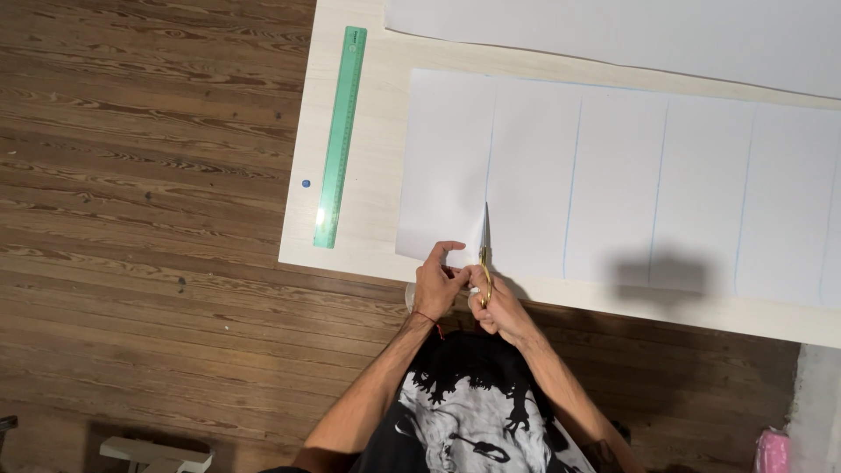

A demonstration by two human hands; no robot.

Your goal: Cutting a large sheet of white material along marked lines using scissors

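At the near edge of the table [368, 254], toward six o'clock, the right hand [501, 311] is closed around one pair of scissors [484, 254] cutting into one ruled sheet of paper [613, 184], while the left hand [435, 285] pinches the sheet's near edge. Judged light, limp and easily torn, the sheet is best held close beside the cut. One green ruler [341, 136] lies at nine o'clock; a second sheet [613, 35] lies at twelve.

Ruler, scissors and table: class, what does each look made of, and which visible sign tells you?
Ruler: likely translucent green plastic; it shows a bright glare spot near its lower end.
Scissors: metal, with thin pale blades and gold-coloured handles in the right hand.
Table: pale wood or laminate, matt, with faint grain lines; which of the two cannot be told.
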